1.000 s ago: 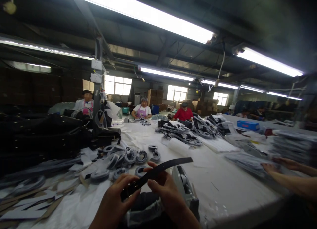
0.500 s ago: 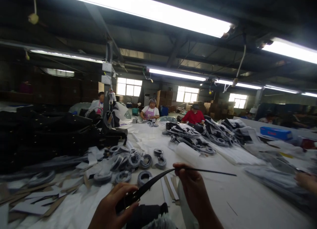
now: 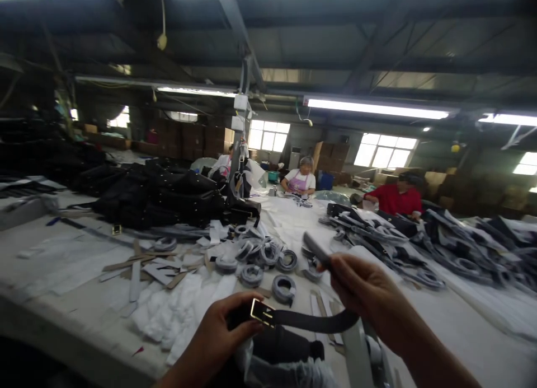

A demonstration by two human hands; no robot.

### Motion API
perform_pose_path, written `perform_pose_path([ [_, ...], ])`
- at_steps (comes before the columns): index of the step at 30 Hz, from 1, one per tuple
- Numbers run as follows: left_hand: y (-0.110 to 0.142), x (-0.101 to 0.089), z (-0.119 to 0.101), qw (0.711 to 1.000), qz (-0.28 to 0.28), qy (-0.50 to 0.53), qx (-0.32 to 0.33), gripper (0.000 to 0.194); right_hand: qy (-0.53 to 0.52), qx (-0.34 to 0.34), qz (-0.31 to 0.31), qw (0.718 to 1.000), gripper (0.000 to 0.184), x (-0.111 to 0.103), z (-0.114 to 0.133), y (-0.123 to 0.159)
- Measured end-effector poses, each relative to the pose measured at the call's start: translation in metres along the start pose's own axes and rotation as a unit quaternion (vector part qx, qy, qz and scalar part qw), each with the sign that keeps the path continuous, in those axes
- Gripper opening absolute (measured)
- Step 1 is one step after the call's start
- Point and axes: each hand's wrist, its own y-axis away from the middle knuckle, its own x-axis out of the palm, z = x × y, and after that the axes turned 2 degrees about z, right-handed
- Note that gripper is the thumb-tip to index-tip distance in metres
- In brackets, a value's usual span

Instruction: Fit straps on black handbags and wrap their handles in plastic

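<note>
A dark strap (image 3: 312,321) with a gold-rimmed buckle (image 3: 263,313) stretches between my two hands. My left hand (image 3: 216,335) is closed on the buckle end, thumb and fingers pinching it. Held further along by my right hand (image 3: 367,293), the strap sags and curves beneath that hand, and a short length of it sticks out up and to the left past the fingertips. Below the strap is a dark rolled bundle (image 3: 285,346) partly wrapped in clear plastic (image 3: 289,371). Several coiled grey-wrapped straps (image 3: 284,289) lie on the table just beyond my hands.
Black bags (image 3: 168,195) are heaped at the left. Paper and card strips (image 3: 161,273) and white wrapping sheets (image 3: 168,315) cover the table's near left. Wrapped bags and straps (image 3: 386,242) are piled at the right. Co-workers sit across the table, one in a red top (image 3: 396,199).
My view has swung left. The strap was drawn out to the right with its tip pointing away; now it bends under my right hand, and the buckle face shows at my left hand.
</note>
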Motion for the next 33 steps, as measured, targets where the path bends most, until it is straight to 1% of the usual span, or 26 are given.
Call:
perform_pose_path([
  [1, 0.0, 0.0, 0.0, 1.0, 0.005, 0.013, 0.004, 0.033, 0.075, 0.041, 0.036, 0.996, 0.042, 0.005, -0.003, 0.0],
  [2, -0.001, 0.0, 0.001, 1.0, 0.011, 0.023, 0.008, 0.034, 0.144, 0.073, 0.063, 0.985, 0.044, 0.009, -0.008, 0.001],
  [3, -0.001, -0.001, 0.0, 0.999, 0.016, 0.031, 0.011, 0.034, 0.201, 0.095, 0.08, 0.972, 0.044, 0.014, -0.012, 0.001],
  [4, -0.002, -0.002, 0.0, 0.999, 0.022, 0.039, 0.013, 0.033, 0.243, 0.109, 0.084, 0.96, 0.043, 0.017, -0.017, 0.002],
  [6, -0.003, -0.005, -0.001, 0.998, 0.032, 0.051, 0.013, 0.032, 0.286, 0.128, 0.075, 0.947, 0.04, 0.024, -0.026, 0.002],
  [8, -0.004, -0.007, 0.0, 0.998, 0.038, 0.055, 0.013, 0.03, 0.301, 0.146, 0.067, 0.94, 0.037, 0.031, -0.032, -0.001],
  [10, -0.004, -0.007, 0.001, 0.998, 0.048, 0.048, 0.019, 0.029, 0.315, 0.159, 0.063, 0.933, 0.036, 0.041, -0.032, -0.005],
  [12, -0.004, -0.005, 0.004, 0.996, 0.064, 0.035, 0.044, 0.03, 0.336, 0.161, 0.071, 0.925, 0.037, 0.055, -0.03, -0.009],
  [14, -0.005, -0.004, 0.008, 0.994, 0.06, 0.022, 0.088, 0.036, 0.377, 0.132, 0.076, 0.914, 0.04, 0.07, -0.025, -0.012],
  [15, -0.005, -0.005, 0.01, 0.993, 0.046, 0.012, 0.11, 0.038, 0.406, 0.101, 0.063, 0.906, 0.038, 0.077, -0.023, -0.013],
  [17, -0.006, -0.009, 0.014, 0.99, 0.008, -0.008, 0.141, 0.036, 0.467, 0.028, 0.018, 0.884, 0.023, 0.088, -0.02, -0.011],
  [18, -0.006, -0.012, 0.015, 0.988, -0.003, -0.014, 0.153, 0.036, 0.493, -0.007, -0.002, 0.87, 0.022, 0.092, -0.02, -0.01],
  [19, -0.006, -0.016, 0.016, 0.987, -0.003, -0.017, 0.161, 0.036, 0.513, -0.033, -0.01, 0.858, 0.035, 0.095, -0.021, -0.008],
  [20, -0.006, -0.02, 0.015, 0.986, 0.007, -0.015, 0.166, 0.036, 0.528, -0.048, -0.005, 0.848, 0.049, 0.096, -0.021, -0.007],
  [21, -0.005, -0.024, 0.014, 0.985, 0.021, -0.009, 0.169, 0.036, 0.541, -0.056, 0.011, 0.839, 0.055, 0.097, -0.023, -0.006],
  [22, -0.004, -0.028, 0.012, 0.986, 0.035, -0.002, 0.165, 0.035, 0.55, -0.06, 0.026, 0.832, 0.055, 0.098, -0.024, -0.006],
  [23, -0.003, -0.032, 0.01, 0.987, 0.045, 0.006, 0.155, 0.033, 0.555, -0.062, 0.038, 0.828, 0.051, 0.099, -0.024, -0.006],
  [24, -0.001, -0.035, 0.008, 0.989, 0.051, 0.013, 0.138, 0.03, 0.555, -0.065, 0.043, 0.828, 0.046, 0.101, -0.025, -0.006],
  [26, 0.003, -0.041, 0.006, 0.995, 0.039, 0.029, 0.087, 0.025, 0.543, -0.077, 0.041, 0.835, 0.037, 0.104, -0.023, -0.007],
  [28, 0.008, -0.049, 0.008, 0.998, 0.01, 0.052, 0.034, 0.023, 0.529, -0.095, 0.046, 0.842, 0.031, 0.107, -0.02, -0.009],
  [30, 0.013, -0.061, 0.017, 0.996, -0.032, 0.079, -0.009, 0.025, 0.526, -0.106, 0.049, 0.843, 0.026, 0.108, -0.016, -0.011],
  [33, 0.023, -0.088, 0.043, 0.986, -0.122, 0.093, -0.068, 0.042, 0.535, -0.105, 0.042, 0.837, 0.024, 0.103, -0.012, -0.016],
])
